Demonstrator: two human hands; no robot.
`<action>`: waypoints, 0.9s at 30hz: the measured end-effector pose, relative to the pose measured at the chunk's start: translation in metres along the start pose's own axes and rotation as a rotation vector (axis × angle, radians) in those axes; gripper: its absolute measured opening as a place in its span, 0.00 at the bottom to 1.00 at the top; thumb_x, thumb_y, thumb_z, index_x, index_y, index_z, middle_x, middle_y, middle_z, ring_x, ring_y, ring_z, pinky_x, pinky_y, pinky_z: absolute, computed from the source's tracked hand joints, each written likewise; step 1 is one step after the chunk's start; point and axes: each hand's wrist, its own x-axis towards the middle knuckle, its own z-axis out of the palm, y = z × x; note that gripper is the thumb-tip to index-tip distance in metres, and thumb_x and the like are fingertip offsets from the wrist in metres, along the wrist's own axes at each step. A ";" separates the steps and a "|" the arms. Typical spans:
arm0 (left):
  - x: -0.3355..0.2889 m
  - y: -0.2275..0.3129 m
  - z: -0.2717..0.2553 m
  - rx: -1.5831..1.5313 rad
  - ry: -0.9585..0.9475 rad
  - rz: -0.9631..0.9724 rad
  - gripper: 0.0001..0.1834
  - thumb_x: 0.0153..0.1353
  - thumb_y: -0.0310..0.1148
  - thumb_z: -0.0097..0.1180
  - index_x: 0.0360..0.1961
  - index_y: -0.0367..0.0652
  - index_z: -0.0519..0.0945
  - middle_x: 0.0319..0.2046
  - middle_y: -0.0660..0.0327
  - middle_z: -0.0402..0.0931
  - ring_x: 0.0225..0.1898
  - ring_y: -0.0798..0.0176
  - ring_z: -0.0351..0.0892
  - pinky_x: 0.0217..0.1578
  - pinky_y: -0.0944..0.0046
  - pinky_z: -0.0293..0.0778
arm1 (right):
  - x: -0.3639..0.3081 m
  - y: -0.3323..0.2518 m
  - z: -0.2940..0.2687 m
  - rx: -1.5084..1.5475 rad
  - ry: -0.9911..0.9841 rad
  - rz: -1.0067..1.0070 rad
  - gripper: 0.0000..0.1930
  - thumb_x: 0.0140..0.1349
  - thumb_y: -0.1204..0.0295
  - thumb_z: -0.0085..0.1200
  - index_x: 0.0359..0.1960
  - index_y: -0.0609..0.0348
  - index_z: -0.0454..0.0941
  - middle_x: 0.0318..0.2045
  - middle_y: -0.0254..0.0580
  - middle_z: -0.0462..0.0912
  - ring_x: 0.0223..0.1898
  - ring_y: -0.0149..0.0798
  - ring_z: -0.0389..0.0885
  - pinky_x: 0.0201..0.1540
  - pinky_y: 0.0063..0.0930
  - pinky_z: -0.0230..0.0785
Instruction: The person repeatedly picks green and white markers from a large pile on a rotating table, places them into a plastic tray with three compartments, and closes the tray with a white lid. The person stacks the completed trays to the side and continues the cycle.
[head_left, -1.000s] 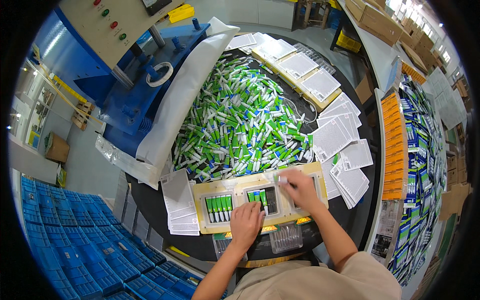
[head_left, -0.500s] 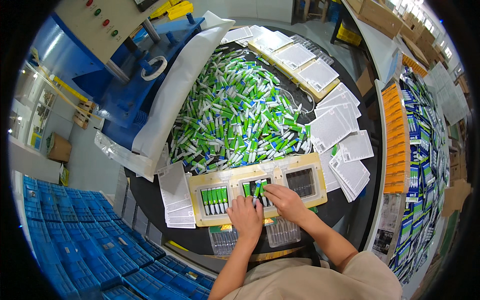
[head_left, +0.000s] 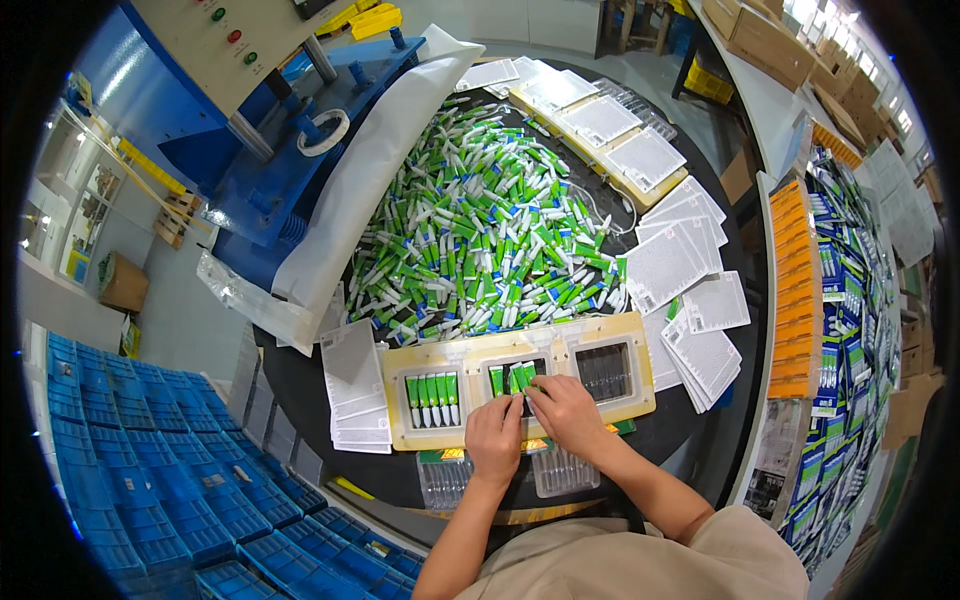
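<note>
A cream holder frame (head_left: pixel 480 352) with three windows lies in front of me. Its left window holds a row of small green-and-white tubes (head_left: pixel 432 390). In the middle window, a few green tubes (head_left: pixel 519 377) stand in a clear tray, with a gap between them. My right hand (head_left: pixel 570 415) reaches over that window, its fingers closed on the lower part of a tube there. Beside it, my left hand (head_left: pixel 494 440) has its fingers curled together at the window's lower edge; what they hold is hidden. The right window shows a clear ribbed tray (head_left: pixel 602 370) without tubes.
A big heap of tubes (head_left: pixel 490 230) covers the black round table (head_left: pixel 290 400) beyond the frame. White printed cards (head_left: pixel 665 265) lie right and left. A second frame (head_left: pixel 640 195) stands at the back. A blue press (head_left: pixel 250 180) is at left, blue crates (head_left: pixel 150 470) lower left.
The blue-marked tube between my hands now stands with the green tubes in the middle window. My left hand has drawn slightly down toward me. The view has shifted a little.
</note>
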 end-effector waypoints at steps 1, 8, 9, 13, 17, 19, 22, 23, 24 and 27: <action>-0.001 -0.001 0.003 0.015 -0.009 0.011 0.20 0.52 0.20 0.64 0.47 0.43 0.85 0.43 0.58 0.82 0.44 0.52 0.83 0.45 0.52 0.76 | 0.002 0.001 -0.002 0.012 0.023 0.004 0.12 0.58 0.76 0.61 0.44 0.63 0.82 0.45 0.45 0.81 0.46 0.48 0.80 0.50 0.41 0.72; -0.006 -0.004 -0.001 0.062 -0.211 0.034 0.20 0.58 0.28 0.64 0.53 0.41 0.82 0.56 0.54 0.80 0.60 0.52 0.78 0.64 0.44 0.68 | 0.077 0.048 0.004 -0.093 0.153 0.001 0.12 0.53 0.80 0.58 0.40 0.63 0.82 0.45 0.48 0.80 0.48 0.51 0.79 0.48 0.40 0.74; -0.007 -0.004 -0.003 0.057 -0.260 0.028 0.20 0.59 0.30 0.64 0.54 0.41 0.82 0.57 0.53 0.79 0.62 0.52 0.76 0.67 0.43 0.65 | 0.092 0.060 0.011 -0.137 0.080 -0.039 0.12 0.52 0.80 0.58 0.40 0.63 0.81 0.44 0.48 0.80 0.47 0.51 0.79 0.48 0.41 0.75; -0.009 -0.009 -0.010 0.037 -0.356 0.023 0.26 0.64 0.37 0.63 0.61 0.40 0.78 0.62 0.52 0.76 0.67 0.51 0.71 0.70 0.39 0.59 | 0.128 0.090 0.027 -0.265 -0.102 -0.186 0.09 0.52 0.78 0.56 0.36 0.61 0.80 0.38 0.46 0.77 0.45 0.48 0.79 0.47 0.40 0.76; -0.012 -0.016 -0.013 0.120 -0.420 0.013 0.30 0.68 0.43 0.60 0.66 0.38 0.73 0.67 0.54 0.71 0.72 0.53 0.66 0.71 0.38 0.56 | 0.109 0.083 -0.002 -0.164 0.027 -0.130 0.04 0.55 0.77 0.57 0.33 0.61 0.79 0.37 0.45 0.78 0.44 0.47 0.81 0.44 0.38 0.78; -0.013 -0.018 -0.016 0.124 -0.460 0.010 0.31 0.69 0.44 0.59 0.68 0.40 0.71 0.69 0.54 0.70 0.72 0.53 0.65 0.71 0.38 0.55 | 0.076 0.066 -0.025 0.071 0.176 0.048 0.08 0.55 0.78 0.63 0.36 0.62 0.80 0.38 0.46 0.83 0.39 0.48 0.84 0.41 0.39 0.79; -0.013 -0.014 -0.018 0.068 -0.454 -0.031 0.34 0.70 0.48 0.56 0.71 0.43 0.68 0.72 0.57 0.65 0.74 0.54 0.61 0.73 0.37 0.51 | 0.023 0.043 -0.048 0.179 0.243 -0.036 0.14 0.52 0.80 0.66 0.43 0.63 0.82 0.39 0.47 0.86 0.39 0.48 0.86 0.42 0.38 0.80; -0.011 -0.013 -0.017 0.080 -0.494 0.008 0.34 0.70 0.49 0.56 0.72 0.45 0.67 0.72 0.59 0.64 0.74 0.54 0.60 0.73 0.38 0.51 | 0.011 0.039 -0.049 0.151 0.176 -0.087 0.15 0.52 0.80 0.66 0.43 0.64 0.82 0.40 0.47 0.86 0.40 0.48 0.86 0.42 0.38 0.81; -0.009 -0.011 -0.016 0.091 -0.534 0.048 0.35 0.70 0.50 0.55 0.73 0.46 0.66 0.73 0.60 0.63 0.75 0.55 0.59 0.73 0.38 0.50 | 0.000 0.036 -0.049 0.134 0.122 -0.141 0.15 0.52 0.80 0.65 0.43 0.65 0.82 0.41 0.48 0.86 0.41 0.49 0.86 0.42 0.37 0.81; -0.001 -0.009 -0.011 0.104 -0.613 0.098 0.36 0.70 0.54 0.53 0.73 0.48 0.66 0.74 0.65 0.62 0.75 0.57 0.57 0.73 0.38 0.50 | -0.016 0.030 -0.040 0.031 -0.002 -0.224 0.15 0.53 0.78 0.59 0.43 0.68 0.81 0.45 0.48 0.84 0.43 0.46 0.86 0.44 0.35 0.81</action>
